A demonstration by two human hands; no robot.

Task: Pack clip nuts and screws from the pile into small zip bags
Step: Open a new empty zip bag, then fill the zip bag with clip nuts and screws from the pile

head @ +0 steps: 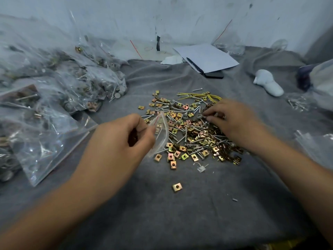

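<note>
A pile (194,134) of gold clip nuts and silver screws lies in the middle of a grey cloth (180,213). My left hand (124,136) pinches a small clear zip bag (160,134) at the pile's left edge; the bag's mouth gapes toward the pile. My right hand (232,120) rests on the pile's far right part, its fingertips curled down among screws and washers. Whether those fingers hold a piece is hidden. One stray clip nut (177,187) sits alone nearer to me.
Several filled clear bags (59,98) are heaped at the left. White paper (207,57) over a dark phone lies at the back. A white object (268,83) sits back right, and empty zip bags (315,148) lie at the right edge. Yellow ties (203,96) border the pile.
</note>
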